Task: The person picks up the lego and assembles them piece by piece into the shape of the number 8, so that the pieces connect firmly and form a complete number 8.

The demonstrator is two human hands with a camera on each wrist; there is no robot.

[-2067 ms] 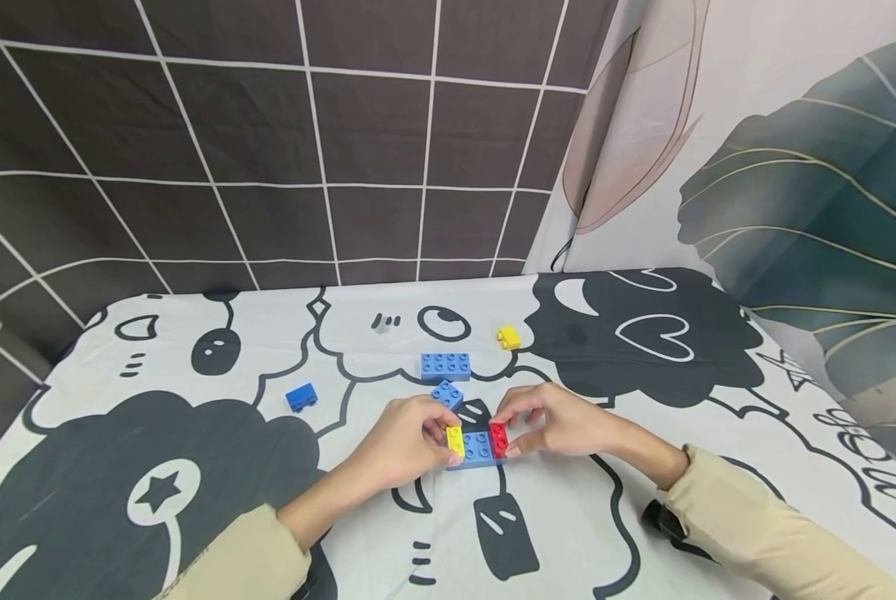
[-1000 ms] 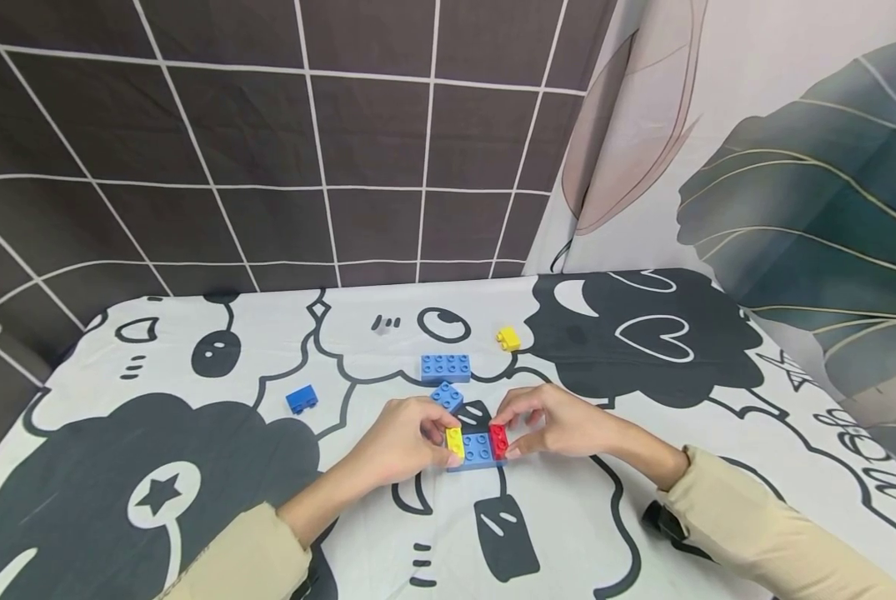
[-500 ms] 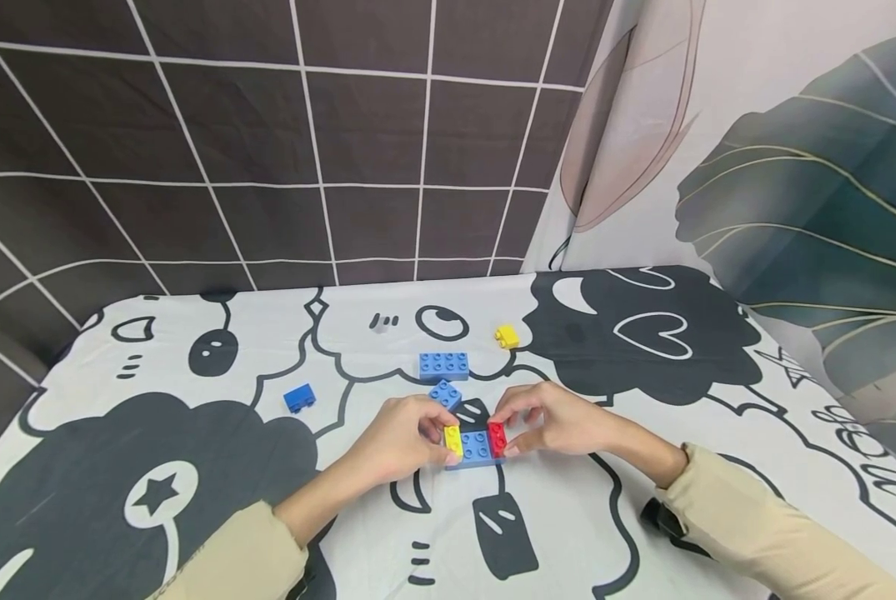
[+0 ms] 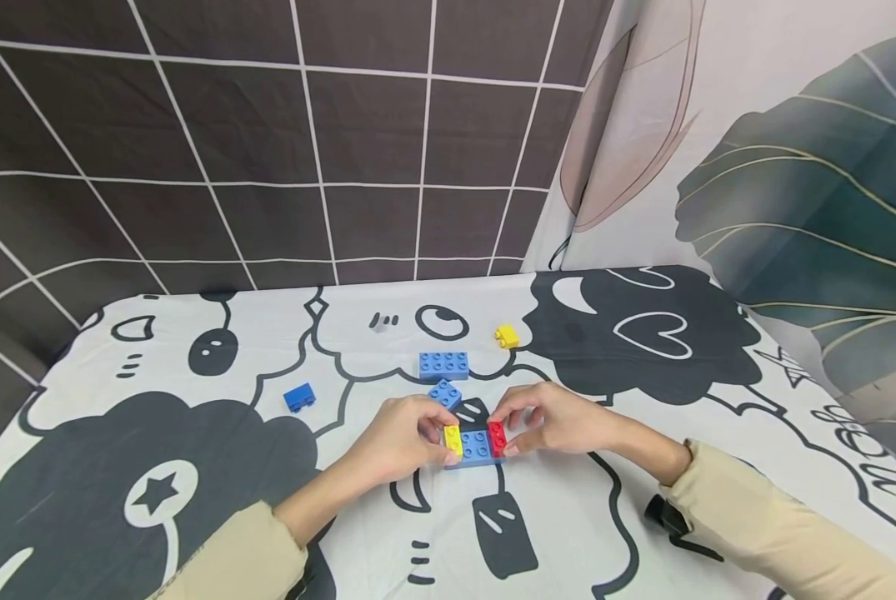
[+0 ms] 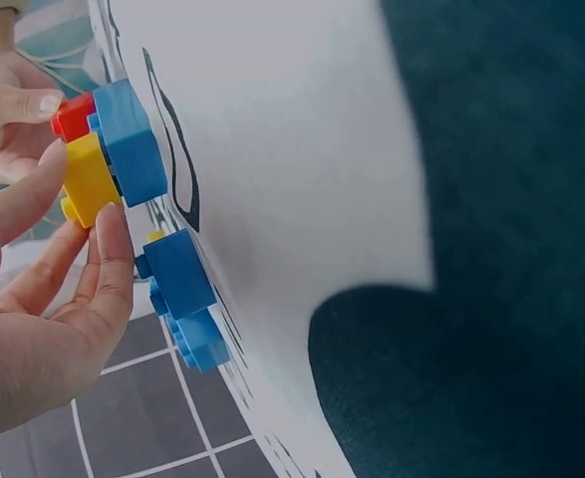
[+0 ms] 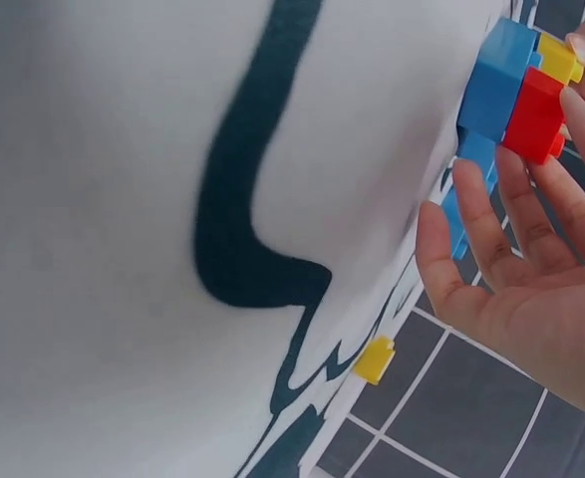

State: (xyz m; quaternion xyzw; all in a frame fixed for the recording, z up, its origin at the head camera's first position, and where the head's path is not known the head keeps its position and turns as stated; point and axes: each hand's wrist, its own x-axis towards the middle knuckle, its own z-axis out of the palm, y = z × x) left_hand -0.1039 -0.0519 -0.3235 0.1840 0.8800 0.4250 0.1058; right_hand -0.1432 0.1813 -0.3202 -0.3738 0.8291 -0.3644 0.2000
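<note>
Right sleeve point(image 4: 763, 508) slightly shifted, the left hand point(image 4: 405, 437) pinches a yellow brick point(image 4: 452, 438) and the right hand point(image 4: 556, 418) a red brick point(image 4: 496, 438), atop the lower blue brick point(image 4: 475, 448), with a loose brick point(image 4: 298, 397) leftward, visible only from the head.

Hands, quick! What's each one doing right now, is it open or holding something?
Left hand: closed, pinching the yellow brick on the blue brick.
Right hand: closed, pinching the red brick.

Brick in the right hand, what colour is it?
Red; that brick shows best in the right wrist view.
</note>
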